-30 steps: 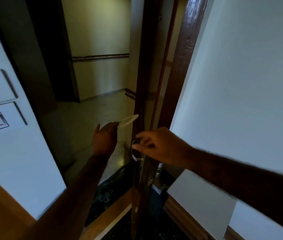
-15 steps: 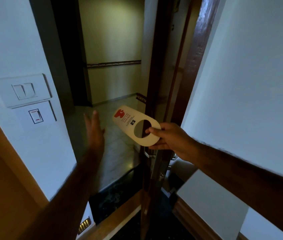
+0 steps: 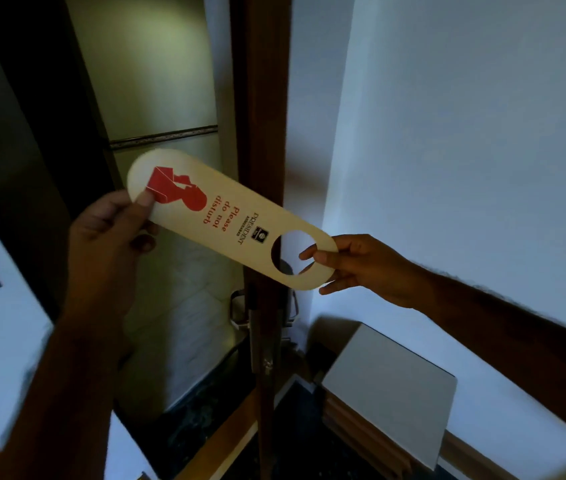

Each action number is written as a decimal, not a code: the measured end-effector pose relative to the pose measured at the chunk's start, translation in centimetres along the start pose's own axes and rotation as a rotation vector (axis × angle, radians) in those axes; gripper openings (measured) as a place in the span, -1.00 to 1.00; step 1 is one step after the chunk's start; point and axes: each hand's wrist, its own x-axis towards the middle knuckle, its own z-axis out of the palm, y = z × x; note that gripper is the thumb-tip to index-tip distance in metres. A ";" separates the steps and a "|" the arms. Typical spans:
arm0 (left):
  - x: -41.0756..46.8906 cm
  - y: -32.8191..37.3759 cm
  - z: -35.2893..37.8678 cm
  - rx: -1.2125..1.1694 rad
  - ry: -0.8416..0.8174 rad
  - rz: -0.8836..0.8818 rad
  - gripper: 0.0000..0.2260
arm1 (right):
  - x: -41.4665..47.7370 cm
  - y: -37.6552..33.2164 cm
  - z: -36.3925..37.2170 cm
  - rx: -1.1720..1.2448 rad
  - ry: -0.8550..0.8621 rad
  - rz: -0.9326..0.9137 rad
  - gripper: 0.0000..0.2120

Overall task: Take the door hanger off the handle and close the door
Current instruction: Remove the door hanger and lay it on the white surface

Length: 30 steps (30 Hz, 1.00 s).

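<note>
Door hanger (image 3: 229,221): I see it off the handle, held flat in the air above the door handle (image 3: 240,308), printed side up, its round hole at the end nearest the door edge (image 3: 264,98).
Left hand (image 3: 108,237): my grip is closed on the red-printed end, thumb on top.
Right hand (image 3: 361,266): my grip pinches the rim of the hole, a fingertip showing through it.
Handling: I judge it light, thin and fairly stiff card, easy to crease; the rim by the hole or the solid end are the places to hold.
Change: half a second ago only the right hand held it and the left was open in the air; now both grip it, and it sits higher above the door handle.
Door: it stands open, not yet closed.
</note>
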 end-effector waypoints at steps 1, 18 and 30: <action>-0.5 0.8 1.3 0.014 -0.038 0.072 -0.90 | -0.4 0.4 -1.5 0.005 0.027 -0.002 -0.72; -2.1 -12.9 32.4 0.558 -0.373 0.192 -0.64 | -4.4 18.7 -27.4 0.405 0.728 0.145 -0.62; -8.2 -52.7 43.4 0.504 -0.331 -0.626 -0.79 | -9.8 49.0 -36.8 0.309 1.243 0.727 -0.86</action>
